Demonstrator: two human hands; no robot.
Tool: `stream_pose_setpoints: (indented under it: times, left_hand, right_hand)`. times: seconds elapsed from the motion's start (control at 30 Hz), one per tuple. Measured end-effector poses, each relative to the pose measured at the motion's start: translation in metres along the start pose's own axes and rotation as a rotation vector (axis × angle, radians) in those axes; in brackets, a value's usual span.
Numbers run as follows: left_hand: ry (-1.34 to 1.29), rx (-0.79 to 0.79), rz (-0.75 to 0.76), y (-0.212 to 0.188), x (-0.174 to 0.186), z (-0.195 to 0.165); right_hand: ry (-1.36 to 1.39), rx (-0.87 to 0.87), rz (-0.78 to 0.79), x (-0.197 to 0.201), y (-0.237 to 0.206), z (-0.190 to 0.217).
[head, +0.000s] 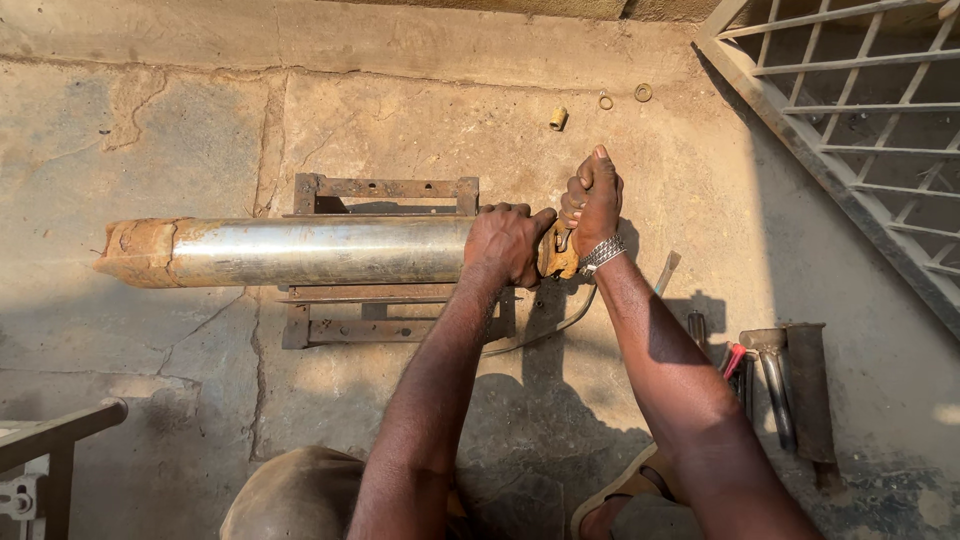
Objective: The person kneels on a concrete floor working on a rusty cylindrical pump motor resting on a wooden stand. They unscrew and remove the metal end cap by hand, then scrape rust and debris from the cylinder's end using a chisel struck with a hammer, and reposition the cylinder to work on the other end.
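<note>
Outdoors, left hand (505,243) gripping steel cylinder (300,251), right hand (593,200) just beyond its end

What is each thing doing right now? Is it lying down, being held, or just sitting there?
Metal cylinder: lying sideways on a rusty frame.
Left hand: pressed on the cylinder's end.
Right hand: fist closed around a rusty tool.
Brass fitting: loose on the ground.
Two rings: lying flat.

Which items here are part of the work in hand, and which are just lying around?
In use: steel cylinder, steadied by the left hand; brass end fitting, where the right hand grips; rusty metal frame underneath.

Lying about: brass pieces, rings, tools, window grille.
</note>
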State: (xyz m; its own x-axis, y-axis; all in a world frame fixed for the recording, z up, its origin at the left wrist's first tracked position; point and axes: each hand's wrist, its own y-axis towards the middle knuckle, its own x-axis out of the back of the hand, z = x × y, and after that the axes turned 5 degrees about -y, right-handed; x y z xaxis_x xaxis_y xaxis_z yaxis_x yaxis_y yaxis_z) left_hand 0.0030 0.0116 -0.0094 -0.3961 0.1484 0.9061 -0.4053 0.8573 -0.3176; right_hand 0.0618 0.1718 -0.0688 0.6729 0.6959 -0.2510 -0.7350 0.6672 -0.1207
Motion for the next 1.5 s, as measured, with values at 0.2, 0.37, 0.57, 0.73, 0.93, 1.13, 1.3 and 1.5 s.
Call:
stream_pose_setpoints:
  times: [0.2,0.37,0.57,0.73,0.93,1.13,1.3,1.5]
  left_hand:
    - [-0.007,0.002,-0.019,0.001,0.000,0.001]
    - [-0.034,-0.018,-0.070,0.001,-0.003,0.004]
    - [-0.025,-0.007,-0.034,0.004,-0.001,0.002]
    - [-0.005,0.013,0.009,0.004,0.000,0.000]
    - [-0.010,-0.008,-0.036,0.000,-0.002,0.001]
    - [-0.004,-0.016,-0.037,0.003,-0.005,0.003]
    - [0.002,-0.018,-0.039,0.003,-0.004,0.003]
    - [0.007,-0.007,-0.026,0.001,-0.001,0.002]
  right_hand:
    - [0.117,0.055,0.012,0.002,0.003,0.014]
    - [-0.081,0.165,0.030,-0.019,-0.012,0.007]
    - [-0.335,0.897,0.384,0.005,-0.110,-0.010]
    - [0.164,0.554,0.070,0.022,-0.066,0.024]
    - [0.085,0.081,0.081,-0.017,-0.008,0.029]
    - [-0.040,0.123,0.057,-0.012,-0.004,0.017]
    - [0.019,-0.214,-0.047,-0.014,0.019,0.023]
    - [-0.140,-0.193,0.007,-0.021,0.035,0.020]
